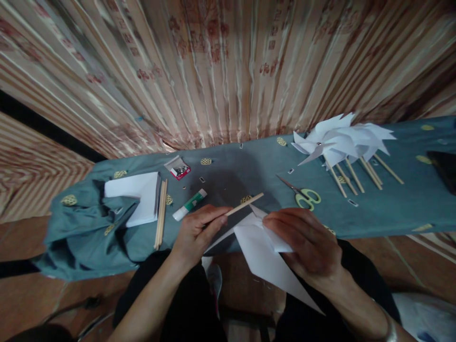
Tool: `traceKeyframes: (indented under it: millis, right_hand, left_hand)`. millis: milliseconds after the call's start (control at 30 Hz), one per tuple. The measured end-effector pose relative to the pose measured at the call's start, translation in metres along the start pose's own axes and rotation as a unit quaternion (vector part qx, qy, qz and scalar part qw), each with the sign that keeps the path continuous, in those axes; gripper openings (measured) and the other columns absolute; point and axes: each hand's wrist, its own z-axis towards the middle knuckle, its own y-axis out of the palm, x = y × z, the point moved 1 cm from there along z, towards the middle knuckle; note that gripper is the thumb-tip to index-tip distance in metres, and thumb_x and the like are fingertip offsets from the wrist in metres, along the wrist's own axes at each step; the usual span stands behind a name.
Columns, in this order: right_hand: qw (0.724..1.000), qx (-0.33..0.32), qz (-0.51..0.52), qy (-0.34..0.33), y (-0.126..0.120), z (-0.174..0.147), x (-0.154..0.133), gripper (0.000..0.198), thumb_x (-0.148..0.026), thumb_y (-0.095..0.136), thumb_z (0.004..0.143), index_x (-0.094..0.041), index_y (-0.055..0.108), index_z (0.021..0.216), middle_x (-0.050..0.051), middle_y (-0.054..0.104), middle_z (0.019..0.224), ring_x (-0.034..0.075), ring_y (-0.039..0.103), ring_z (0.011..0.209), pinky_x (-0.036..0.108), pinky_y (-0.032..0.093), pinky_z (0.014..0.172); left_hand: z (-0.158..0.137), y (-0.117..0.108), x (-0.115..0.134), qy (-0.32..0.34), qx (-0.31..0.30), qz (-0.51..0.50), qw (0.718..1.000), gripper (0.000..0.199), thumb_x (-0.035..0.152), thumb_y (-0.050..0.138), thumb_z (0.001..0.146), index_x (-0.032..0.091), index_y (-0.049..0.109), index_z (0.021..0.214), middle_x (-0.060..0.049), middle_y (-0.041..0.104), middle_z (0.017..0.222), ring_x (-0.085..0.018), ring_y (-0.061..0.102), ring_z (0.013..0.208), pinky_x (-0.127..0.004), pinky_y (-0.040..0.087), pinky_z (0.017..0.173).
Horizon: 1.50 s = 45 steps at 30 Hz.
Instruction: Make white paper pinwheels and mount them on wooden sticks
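A thin wooden stick [245, 203] is pinched between the thumb and fingers of my left hand [201, 232], its free end pointing up and right. My right hand [306, 240] grips a white paper pinwheel [261, 254] near its folded middle. The pinwheel hangs over the table's front edge, one long point reaching down toward my lap. The stick's tip is just above the top fold of the paper; whether they touch I cannot tell. Right of the stick lie scissors [302, 195] with green handles. A glue stick [190, 204] rests beyond my left hand.
Several finished pinwheels [342, 140] on sticks are piled at the right back. Left lie a stack of white paper [147, 204], several loose sticks [161, 213] and a small packet of pins [178, 168]. A green cloth [384, 209] covers the table; a curtain [228, 71] hangs behind it.
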Motion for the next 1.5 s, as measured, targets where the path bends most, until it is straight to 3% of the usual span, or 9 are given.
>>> traceKeyframes:
  millis: [500, 1000, 1300, 1500]
  right_hand:
    - [0.999, -0.010, 0.028, 0.045, 0.001, -0.004, 0.009, 0.034, -0.036, 0.038, 0.101, -0.015, 0.063, 0.112, 0.012, 0.072, 0.098, 0.024, 0.064, 0.095, 0.039, 0.052, 0.083]
    - [0.997, 0.019, 0.029, 0.062, 0.001, 0.000, 0.009, 0.024, -0.025, 0.045, 0.097, -0.018, 0.065, 0.108, 0.008, 0.074, 0.093, 0.022, 0.067, 0.090, 0.037, 0.053, 0.080]
    - [0.997, 0.014, 0.028, 0.069, 0.001, -0.001, 0.009, 0.032, -0.035, 0.040, 0.101, -0.018, 0.065, 0.108, 0.008, 0.073, 0.093, 0.022, 0.067, 0.089, 0.038, 0.053, 0.080]
    - [0.998, 0.008, 0.026, 0.065, 0.000, 0.000, 0.009, 0.032, -0.037, 0.039, 0.102, -0.017, 0.064, 0.107, 0.009, 0.073, 0.094, 0.021, 0.066, 0.089, 0.037, 0.053, 0.080]
  left_hand:
    - [-0.001, 0.011, 0.000, -0.028, -0.061, -0.023, 0.997, 0.028, 0.039, 0.059, 0.092, 0.021, 0.079, 0.098, -0.006, 0.067, 0.075, -0.015, 0.062, 0.069, -0.023, 0.046, 0.062]
    - [-0.004, 0.016, -0.001, -0.079, -0.062, -0.033, 0.994, 0.030, 0.038, 0.055, 0.092, 0.019, 0.078, 0.100, -0.006, 0.068, 0.079, -0.016, 0.058, 0.069, -0.024, 0.044, 0.062]
    - [-0.005, 0.015, -0.003, -0.083, -0.063, -0.040, 0.994, 0.034, 0.045, 0.056, 0.090, 0.020, 0.078, 0.097, -0.007, 0.071, 0.082, -0.017, 0.059, 0.069, -0.024, 0.042, 0.057]
    - [-0.006, 0.018, -0.003, -0.141, -0.052, -0.101, 0.983, 0.039, 0.049, 0.062, 0.085, 0.016, 0.077, 0.100, -0.006, 0.070, 0.074, -0.013, 0.052, 0.056, -0.022, 0.038, 0.049]
